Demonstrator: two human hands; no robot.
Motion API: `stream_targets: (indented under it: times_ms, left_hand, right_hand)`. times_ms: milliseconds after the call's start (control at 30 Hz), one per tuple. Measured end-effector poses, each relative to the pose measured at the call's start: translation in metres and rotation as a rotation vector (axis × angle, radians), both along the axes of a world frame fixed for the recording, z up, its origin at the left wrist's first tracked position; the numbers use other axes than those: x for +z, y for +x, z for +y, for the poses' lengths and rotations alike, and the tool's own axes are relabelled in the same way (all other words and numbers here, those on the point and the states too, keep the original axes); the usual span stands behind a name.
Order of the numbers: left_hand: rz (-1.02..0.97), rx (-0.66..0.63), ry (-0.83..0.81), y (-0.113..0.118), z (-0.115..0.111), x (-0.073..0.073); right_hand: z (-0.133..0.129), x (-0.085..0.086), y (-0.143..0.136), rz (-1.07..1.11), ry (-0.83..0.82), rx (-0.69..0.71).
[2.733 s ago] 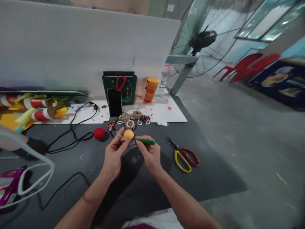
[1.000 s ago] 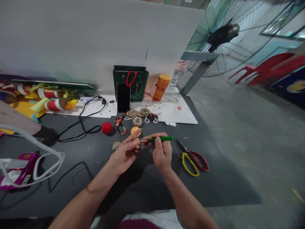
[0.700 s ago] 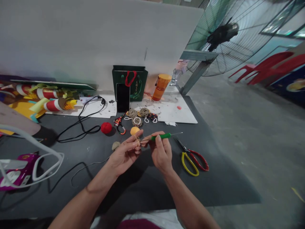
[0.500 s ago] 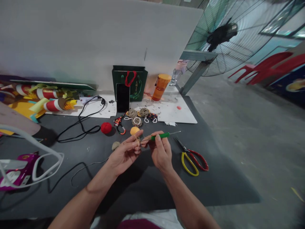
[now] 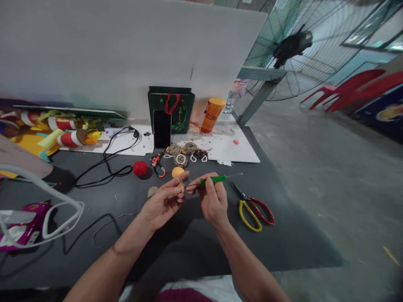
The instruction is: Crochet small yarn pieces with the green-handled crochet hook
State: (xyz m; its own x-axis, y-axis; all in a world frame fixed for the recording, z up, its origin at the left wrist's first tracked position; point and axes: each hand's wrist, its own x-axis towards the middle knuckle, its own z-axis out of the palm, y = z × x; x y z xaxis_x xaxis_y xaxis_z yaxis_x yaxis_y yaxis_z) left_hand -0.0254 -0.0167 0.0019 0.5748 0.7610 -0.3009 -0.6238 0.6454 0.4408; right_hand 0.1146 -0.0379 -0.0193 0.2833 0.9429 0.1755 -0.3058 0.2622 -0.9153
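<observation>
My right hand [image 5: 213, 199] grips a crochet hook with a green handle [image 5: 214, 179], held nearly level with its metal tip toward my left hand. My left hand [image 5: 164, 199] pinches a thin yellow strand of yarn [image 5: 180, 183] between thumb and fingers, right at the hook's tip. Both hands hover above a dark grey table [image 5: 176, 247]. Just behind my left fingers lies a small orange yarn ball [image 5: 178, 171]. A small beige ball [image 5: 153, 191] sits left of my left hand.
Yellow-and-red scissors [image 5: 252, 206] lie right of my hands. A red yarn ball [image 5: 140, 168], beaded bracelets and woven rounds [image 5: 181, 152], a black phone [image 5: 162, 128], a green bag [image 5: 176, 108] and an orange bottle [image 5: 213, 114] stand behind. Black cables [image 5: 103, 167] and a purple device [image 5: 22, 222] lie left.
Since 2.7 s ago my head has swung left and closer, so the table sits further right in view. Over the last second the hook's handle tilted slightly; both hands stay together.
</observation>
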Motion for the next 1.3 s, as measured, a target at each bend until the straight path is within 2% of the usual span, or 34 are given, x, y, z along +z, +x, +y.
stream_targets:
  times_ms: [300, 467, 733, 967, 1100, 1300]
  left_hand:
    - [0.029, 0.051, -0.024, -0.002, 0.001, 0.002]
    - [0.042, 0.034, 0.004, -0.001, 0.001, 0.001]
    - [0.205, 0.147, 0.322, -0.001, -0.002, 0.000]
    - [0.358, 0.212, 0.439, -0.001, -0.002, -0.002]
    - [0.374, 0.200, 0.435, -0.002, -0.001, -0.001]
    - [0.326, 0.116, 0.367, -0.002, 0.001, 0.000]
  right_hand:
    - [0.000, 0.001, 0.000, 0.056, 0.003, 0.018]
    - [0.001, 0.002, 0.000, 0.109, 0.006, -0.016]
    - [0.001, 0.004, 0.000, 0.172, -0.005, -0.012]
    - [0.002, -0.002, 0.005, 0.063, 0.008, -0.022]
    - [0.003, -0.003, 0.009, 0.008, 0.003, 0.011]
    - [0.006, -0.001, 0.008, 0.081, -0.047, 0.128]
